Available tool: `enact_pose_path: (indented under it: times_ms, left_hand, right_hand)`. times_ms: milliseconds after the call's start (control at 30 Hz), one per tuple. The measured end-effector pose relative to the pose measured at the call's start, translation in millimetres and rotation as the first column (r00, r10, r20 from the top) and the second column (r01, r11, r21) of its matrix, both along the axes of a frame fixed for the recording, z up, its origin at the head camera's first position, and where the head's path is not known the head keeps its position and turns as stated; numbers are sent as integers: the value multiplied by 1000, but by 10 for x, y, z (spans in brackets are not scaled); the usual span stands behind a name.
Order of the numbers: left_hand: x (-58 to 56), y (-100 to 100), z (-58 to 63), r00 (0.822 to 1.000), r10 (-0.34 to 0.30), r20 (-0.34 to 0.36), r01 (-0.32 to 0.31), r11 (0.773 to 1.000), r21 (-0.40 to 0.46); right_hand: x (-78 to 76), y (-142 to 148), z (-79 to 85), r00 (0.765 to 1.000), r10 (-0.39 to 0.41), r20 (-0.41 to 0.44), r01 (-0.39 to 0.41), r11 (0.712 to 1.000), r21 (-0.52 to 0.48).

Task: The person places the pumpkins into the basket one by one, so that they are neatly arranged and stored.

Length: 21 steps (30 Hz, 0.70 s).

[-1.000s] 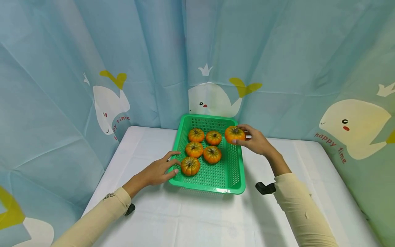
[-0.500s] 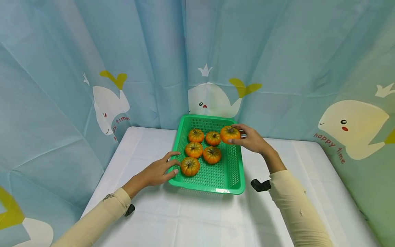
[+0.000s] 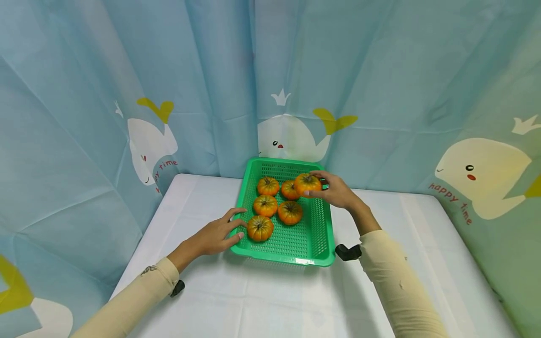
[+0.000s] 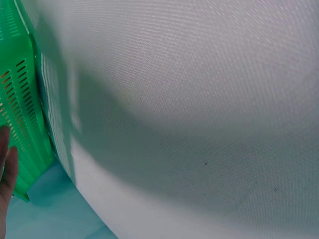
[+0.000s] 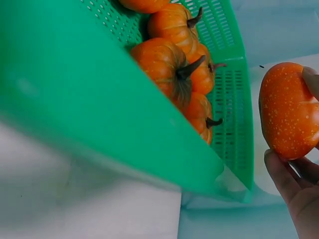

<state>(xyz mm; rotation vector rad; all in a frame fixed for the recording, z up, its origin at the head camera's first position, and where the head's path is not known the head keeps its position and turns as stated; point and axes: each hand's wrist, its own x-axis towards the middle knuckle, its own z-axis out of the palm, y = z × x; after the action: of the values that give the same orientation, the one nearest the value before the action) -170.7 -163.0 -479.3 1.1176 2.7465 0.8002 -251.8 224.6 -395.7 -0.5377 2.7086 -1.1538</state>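
Note:
My right hand (image 3: 336,190) holds a small orange pumpkin (image 3: 307,185) between thumb and fingers, above the far right part of a green plastic basket (image 3: 274,256). The held pumpkin (image 5: 289,110) shows speckled orange skin in the right wrist view, with fingers at both ends. It overlaps another pumpkin (image 3: 289,190) in the head view. Several more lie in the basket, among them a front left pumpkin (image 3: 259,228) and a middle one (image 3: 290,213). At the left rim, my left hand (image 3: 216,235) rests with spread, slightly bent fingers, holding nothing.
A white cloth-covered table (image 3: 270,300) carries the basket near its back edge. A light blue curtain (image 3: 220,94) with whale prints hangs close behind and at both sides. Black wrist mounts (image 3: 348,252) stick out from the sleeves.
My right hand has carried its pumpkin leftward over the basket, so it now partly covers a pumpkin below. My left hand and the other pumpkins have stayed in place.

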Motion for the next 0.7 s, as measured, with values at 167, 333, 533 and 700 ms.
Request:
enact_pose_path:
  times_ms: [167, 333, 533, 700]
  left_hand:
    - [9, 4, 17, 1000, 0, 2, 0, 1000, -1]
    - [13, 2, 23, 1000, 3, 2, -3, 1000, -2]
    - [1, 3, 0, 1000, 8, -8, -8, 1000, -7]
    - [-5, 4, -15, 1000, 13, -14, -13, 1000, -9]
  right_hand:
    - [-28, -70, -13, 1000, 5, 1, -5, 1000, 7]
    - [-68, -113, -29, 1000, -8, 1, 8, 1000, 21]
    - [-112, -151, -69, 1000, -15, 0, 15, 1000, 28]
    - [-129, -185, -89, 1000, -27, 16, 26, 999, 48]
